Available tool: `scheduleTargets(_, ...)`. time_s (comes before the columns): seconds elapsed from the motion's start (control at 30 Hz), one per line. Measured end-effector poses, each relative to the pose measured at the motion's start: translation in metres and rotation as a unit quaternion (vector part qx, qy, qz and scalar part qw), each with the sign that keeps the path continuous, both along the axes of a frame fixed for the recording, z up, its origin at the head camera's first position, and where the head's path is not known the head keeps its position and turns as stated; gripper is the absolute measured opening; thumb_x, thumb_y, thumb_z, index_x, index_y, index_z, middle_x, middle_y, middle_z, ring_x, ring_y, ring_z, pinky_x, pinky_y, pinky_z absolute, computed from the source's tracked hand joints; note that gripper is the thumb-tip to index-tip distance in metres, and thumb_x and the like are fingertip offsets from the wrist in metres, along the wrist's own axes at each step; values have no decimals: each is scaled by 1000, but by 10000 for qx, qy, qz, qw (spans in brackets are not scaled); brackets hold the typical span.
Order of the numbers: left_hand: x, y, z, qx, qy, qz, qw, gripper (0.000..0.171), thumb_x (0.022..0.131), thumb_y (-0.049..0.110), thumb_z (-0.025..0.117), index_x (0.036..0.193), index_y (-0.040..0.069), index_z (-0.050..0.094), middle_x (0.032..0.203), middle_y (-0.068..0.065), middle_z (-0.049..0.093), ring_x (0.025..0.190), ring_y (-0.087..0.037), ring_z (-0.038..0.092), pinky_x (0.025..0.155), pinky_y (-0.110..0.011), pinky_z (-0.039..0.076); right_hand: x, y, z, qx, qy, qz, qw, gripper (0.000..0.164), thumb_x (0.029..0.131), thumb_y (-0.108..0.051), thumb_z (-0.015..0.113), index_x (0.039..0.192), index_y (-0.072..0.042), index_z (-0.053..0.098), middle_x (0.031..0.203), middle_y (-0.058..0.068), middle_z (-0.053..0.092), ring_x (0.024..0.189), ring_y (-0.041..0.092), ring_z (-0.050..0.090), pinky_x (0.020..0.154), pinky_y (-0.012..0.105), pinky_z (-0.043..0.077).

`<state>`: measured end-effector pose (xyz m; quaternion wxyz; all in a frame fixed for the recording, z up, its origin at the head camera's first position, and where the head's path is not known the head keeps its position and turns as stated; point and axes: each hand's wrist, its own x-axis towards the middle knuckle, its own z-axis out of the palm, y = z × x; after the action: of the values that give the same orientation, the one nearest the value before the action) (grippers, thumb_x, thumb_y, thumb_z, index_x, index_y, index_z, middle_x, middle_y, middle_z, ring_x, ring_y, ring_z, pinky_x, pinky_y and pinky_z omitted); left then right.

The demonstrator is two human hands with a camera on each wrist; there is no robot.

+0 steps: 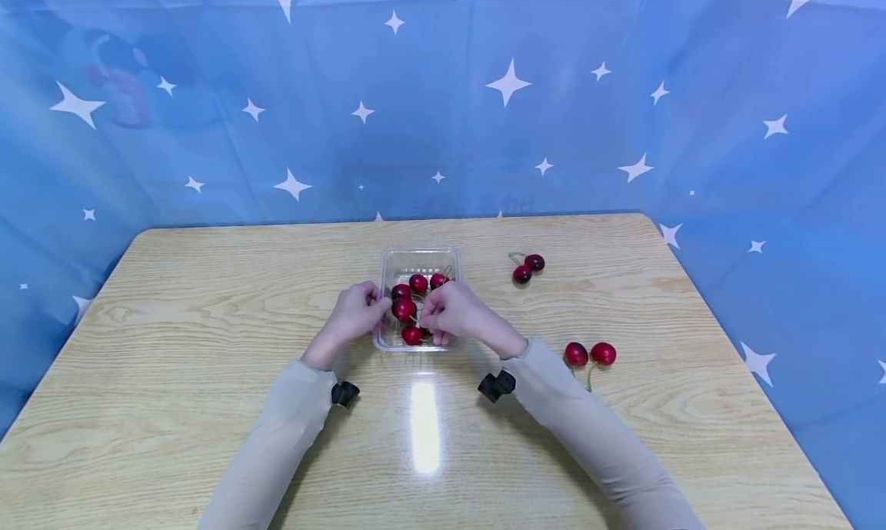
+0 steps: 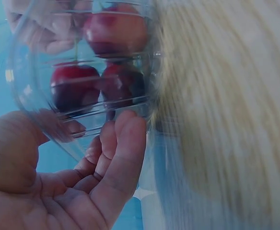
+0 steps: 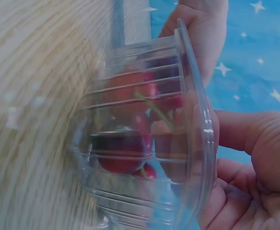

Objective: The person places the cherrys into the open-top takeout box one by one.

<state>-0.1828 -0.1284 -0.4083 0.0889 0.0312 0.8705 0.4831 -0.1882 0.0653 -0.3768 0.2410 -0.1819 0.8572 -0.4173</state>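
Left hand (image 1: 353, 311) of mine pinches clear box (image 1: 418, 250) by left wall, thumb inside; right hand (image 1: 458, 312) in over right side, fingertips beside cherries (image 1: 404, 308), can't tell if pinching anything. Box on wood-grain counter (image 1: 208, 330), four loose cherries (image 1: 604, 354) rightward; star-printed blue cloth (image 1: 429, 68) behind.

"What covers the arms?"

"Long, plain sleeves in pale greyish beige, faintly creased: the left sleeve (image 1: 284, 430) and, nearer the right edge of the table (image 1: 706, 407), the right sleeve (image 1: 588, 430)."

"Anything at the cuffs?"

"A left black device (image 1: 344, 394) and a right black device (image 1: 497, 386), both small and chunky."

"And beyond those?"

"A bare left hand (image 1: 356, 311) and right hand (image 1: 462, 312)."
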Motion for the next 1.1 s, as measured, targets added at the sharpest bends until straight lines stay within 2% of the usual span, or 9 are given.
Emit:
scheduleTargets(0.27, 0, 0, 0, 51, 25, -42, 10000, 11, 90, 6, 52, 81, 2, 49, 59, -4, 52, 48, -11, 52, 46, -22, 40, 1, 6, 4, 53, 43, -190, 9998, 6, 86, -4, 65, 82, 0, 66, 62, 9, 63, 47, 13, 58, 48, 27, 53)
scheduleTargets(0.47, 1, 0, 0, 77, -18, -31, 10000, 10, 90, 6, 53, 81, 2, 49, 60, -6, 53, 49, -11, 52, 47, -21, 41, 0, 12, 4, -130, 61, -344, 9993, 7, 87, -7, 65, 84, 0, 65, 62, 7, 63, 48, 12, 59, 49, 28, 53)
scheduleTargets(0.6, 1, 0, 1, 116, -66, -23, 9999, 11, 90, 7, 52, 81, 2, 49, 62, -8, 55, 49, -12, 53, 47, -22, 41, -4, 20, 4, -466, 68, -502, 9976, 11, 88, -9, 64, 88, 2, 65, 64, 9, 62, 50, 13, 59, 52, 30, 54)
scheduleTargets(0.77, 1, 0, 1, 145, -129, -16, 9998, 11, 91, 7, 52, 81, 3, 49, 65, -11, 57, 50, -12, 54, 48, -22, 42, -13, 33, 6, -834, 39, -725, 9939, 18, 90, -9, 61, 95, 8, 64, 74, 19, 63, 52, 12, 60, 58, 35, 56)
scheduleTargets(0.93, 2, 0, 2, 142, -104, -24, 9998, 11, 90, 7, 52, 81, 2, 49, 64, -10, 57, 49, -12, 54, 48, -23, 43, -20, 44, 7, -911, 151, -951, 9912, 20, 91, -8, 60, 97, 10, 63, 67, 14, 62, 55, 16, 61, 60, 38, 56)
scheduleTargets(1.1, 2, 0, 1, 147, -89, -15, 9999, 11, 90, 7, 52, 81, 2, 49, 64, -9, 56, 49, -12, 53, 48, -23, 42, -25, 50, 4, -948, 144, -1149, 9887, 19, 90, -8, 61, 95, 11, 63, 66, 11, 61, 57, 19, 62, 57, 32, 55)
